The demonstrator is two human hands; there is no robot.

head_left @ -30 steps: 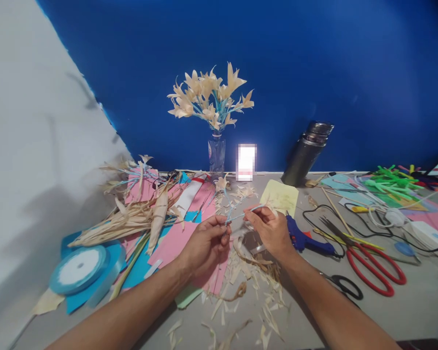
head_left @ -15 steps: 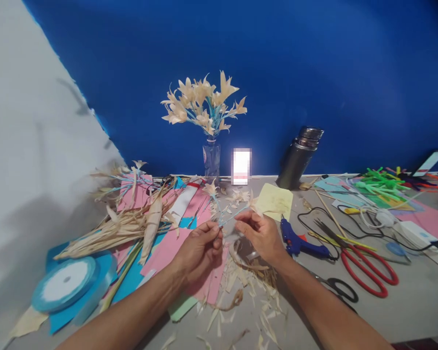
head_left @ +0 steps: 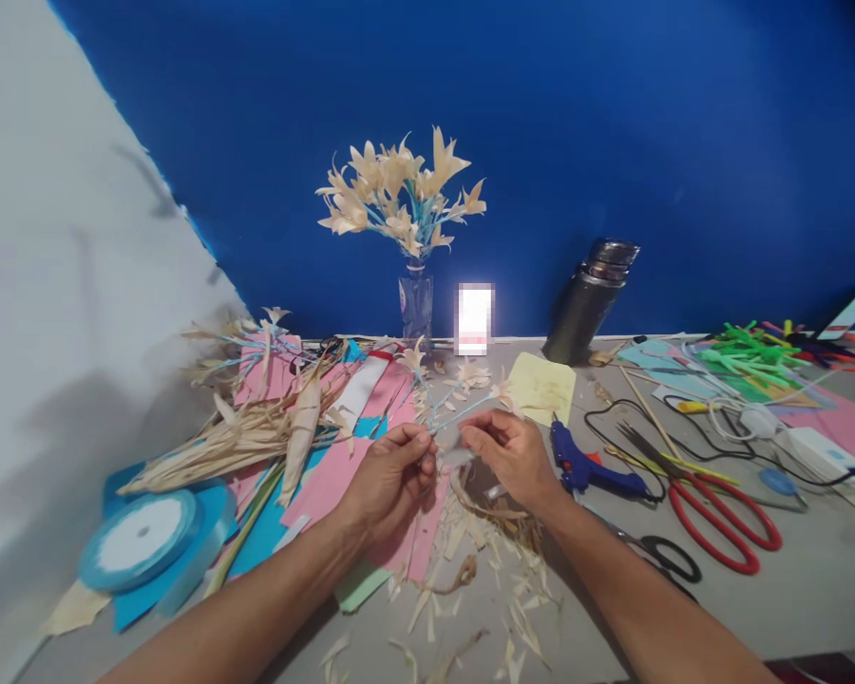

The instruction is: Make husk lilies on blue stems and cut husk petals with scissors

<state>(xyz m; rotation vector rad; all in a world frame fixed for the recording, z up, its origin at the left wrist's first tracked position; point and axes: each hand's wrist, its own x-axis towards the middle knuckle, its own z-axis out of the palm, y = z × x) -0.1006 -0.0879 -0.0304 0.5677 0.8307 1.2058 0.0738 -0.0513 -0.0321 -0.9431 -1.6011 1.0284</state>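
Note:
Between the thumb and fingers of my left hand [head_left: 393, 475] is the lower end of a husk flower sprig [head_left: 432, 415], its thin stems wrapped in light blue. One cream bloom points up and the other leans right, just above my other hand. My right hand [head_left: 509, 458] is curled with thumb and fingertips pinched together, close to the right of the stem joint. Whatever those fingertips hold is too small to make out. Below both hands, husk scraps [head_left: 484, 560] lie scattered on the grey table [head_left: 584, 627].
At the back stand a glass vase [head_left: 416, 309] of husk flowers and a dark flask [head_left: 588, 304]. On the left lie a blue ribbon roll [head_left: 142, 540] and dried husks [head_left: 206, 446]. To the right are a blue glue gun [head_left: 591, 470], red-handled scissors [head_left: 719, 518] and black-handled scissors [head_left: 666, 556].
The view has shifted slightly. Both hands keep nearly the same pose around the sprig, with my right fingertips still close to the stem joint.

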